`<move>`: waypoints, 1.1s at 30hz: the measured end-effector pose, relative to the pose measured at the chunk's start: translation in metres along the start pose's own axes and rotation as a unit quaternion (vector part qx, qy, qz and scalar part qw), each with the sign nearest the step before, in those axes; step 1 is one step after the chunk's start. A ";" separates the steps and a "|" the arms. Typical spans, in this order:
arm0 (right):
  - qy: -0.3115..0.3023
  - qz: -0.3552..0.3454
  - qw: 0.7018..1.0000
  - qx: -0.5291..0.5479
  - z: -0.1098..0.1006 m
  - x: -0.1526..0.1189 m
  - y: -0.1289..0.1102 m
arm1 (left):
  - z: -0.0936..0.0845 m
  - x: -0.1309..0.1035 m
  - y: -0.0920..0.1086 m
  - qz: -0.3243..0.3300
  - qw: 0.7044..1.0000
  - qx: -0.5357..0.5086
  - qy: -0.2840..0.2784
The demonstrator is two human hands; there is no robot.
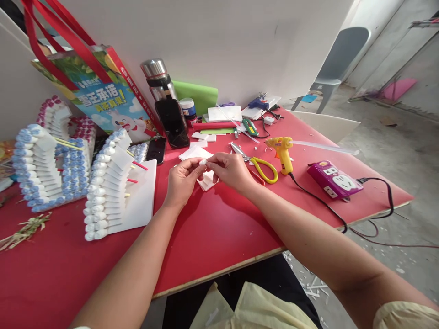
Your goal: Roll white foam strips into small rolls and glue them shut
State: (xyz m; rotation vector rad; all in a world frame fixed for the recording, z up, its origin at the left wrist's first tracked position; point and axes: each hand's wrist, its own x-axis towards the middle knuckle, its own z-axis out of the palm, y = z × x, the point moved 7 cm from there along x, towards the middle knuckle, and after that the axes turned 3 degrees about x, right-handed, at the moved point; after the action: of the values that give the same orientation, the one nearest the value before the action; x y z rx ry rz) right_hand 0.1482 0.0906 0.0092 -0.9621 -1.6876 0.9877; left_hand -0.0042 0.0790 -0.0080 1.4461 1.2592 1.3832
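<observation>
Over the middle of the red table, my left hand [183, 179] and my right hand [230, 170] meet fingertip to fingertip. Both are closed in a pinch on a small white rolled piece [203, 162], perhaps paper or thin foam. Just below the fingers lie loose white sheets [207, 182], partly hidden by the hands. Left of my left hand stands a white craft model [111, 183] with rows of white rolled pieces along its curved edge. Yellow-handled scissors [264, 170] lie to the right of my right hand.
A yellow glue gun [281, 153] with a clear stick stands at right, its cord running by a purple power strip [334, 179]. Behind are a steel flask [161, 87], a phone [171, 121] and a printed bag [99, 96]. A blue-and-white model [48, 169] stands left.
</observation>
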 end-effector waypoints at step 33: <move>-0.002 0.085 0.990 0.109 -0.001 0.004 0.010 | 0.010 -0.001 -0.019 -0.210 0.936 -0.276 -0.052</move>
State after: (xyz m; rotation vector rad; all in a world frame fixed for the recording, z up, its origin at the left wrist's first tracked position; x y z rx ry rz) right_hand 0.1499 0.0980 0.0015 -0.9701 -1.4814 1.2593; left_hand 0.0026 0.0829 -0.0278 0.7957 0.9342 1.2122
